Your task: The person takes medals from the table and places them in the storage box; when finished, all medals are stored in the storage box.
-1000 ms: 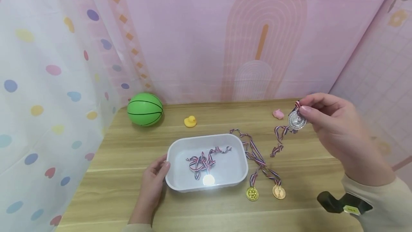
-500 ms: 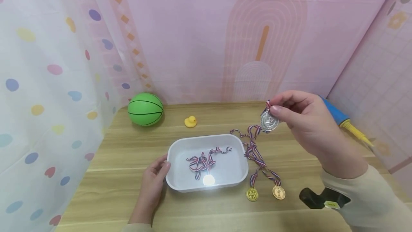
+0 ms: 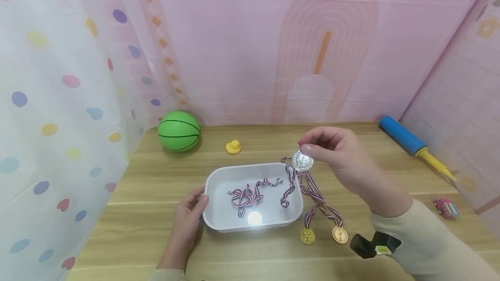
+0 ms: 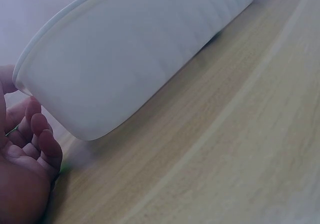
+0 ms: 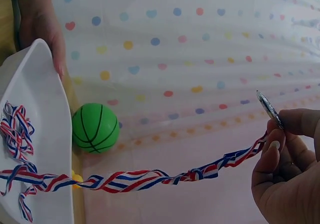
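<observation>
My right hand (image 3: pixel 340 155) pinches a silver medal (image 3: pixel 302 161) near its top, above the right end of a white plastic tub (image 3: pixel 222 227). From the medal a red, white and blue ribbon (image 5: pixel 135 180) hangs down into the tub. At the tub's left end my left hand (image 3: pixel 187 220) holds the rim, thumb on top and fingers (image 4: pixel 42 126) curled below it on the outside. Inside the tub lies a tangled striped ribbon (image 3: pixel 243 199); no medal shows on it. A gold medal (image 3: pixel 307 236) and a bronze medal (image 3: pixel 340 234), ribbons attached, lie right of the tub.
A green ball (image 3: pixel 179 131) and a yellow rubber duck (image 3: pixel 233 147) stand behind the tub on the wooden table (image 3: pixel 129 211). To the right lie a blue and yellow pump (image 3: pixel 406 138) and a small pink toy (image 3: pixel 446 208). Printed curtains (image 3: pixel 234 55) hang behind.
My right hand has carried the silver medal leftward from the table's right side, and its ribbon now hangs into the tub. The left hand stays at the tub's rim.
</observation>
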Tool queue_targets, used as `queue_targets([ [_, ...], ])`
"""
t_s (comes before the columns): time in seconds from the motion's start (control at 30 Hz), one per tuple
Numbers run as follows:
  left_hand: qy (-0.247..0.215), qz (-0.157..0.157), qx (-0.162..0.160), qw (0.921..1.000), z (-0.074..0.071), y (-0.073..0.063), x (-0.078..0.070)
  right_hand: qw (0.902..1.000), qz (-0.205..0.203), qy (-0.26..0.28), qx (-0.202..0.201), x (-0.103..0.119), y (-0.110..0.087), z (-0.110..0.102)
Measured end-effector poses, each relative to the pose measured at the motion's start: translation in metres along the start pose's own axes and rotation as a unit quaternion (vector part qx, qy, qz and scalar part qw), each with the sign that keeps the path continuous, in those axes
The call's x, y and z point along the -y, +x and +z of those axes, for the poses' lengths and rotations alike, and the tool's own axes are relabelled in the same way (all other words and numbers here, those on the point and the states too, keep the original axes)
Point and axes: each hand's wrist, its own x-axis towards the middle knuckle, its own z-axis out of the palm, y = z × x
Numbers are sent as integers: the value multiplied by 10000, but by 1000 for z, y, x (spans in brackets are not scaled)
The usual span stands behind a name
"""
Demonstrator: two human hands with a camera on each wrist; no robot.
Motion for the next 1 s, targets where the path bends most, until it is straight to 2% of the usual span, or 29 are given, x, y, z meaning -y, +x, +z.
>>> queue_targets([
  [0.2,-83,30,-26,10000,0,0,-1,9989,396,-237,99,-18,9,9],
  [0.57,-58,30,1,10000,0,-1,-1,9956,782,-487,200,-45,24,19],
  [0.7,-70,15,5,10000,0,-2,0,9933,1024,-528,129,-54,32,19],
  [0.87,-50,2,-8,10000,1,-2,-1,9926,1097,-516,-55,-66,39,15],
  [1.0,-30,8,-33,10000,0,-2,-2,9918,1191,-454,-30,-74,44,19],
])
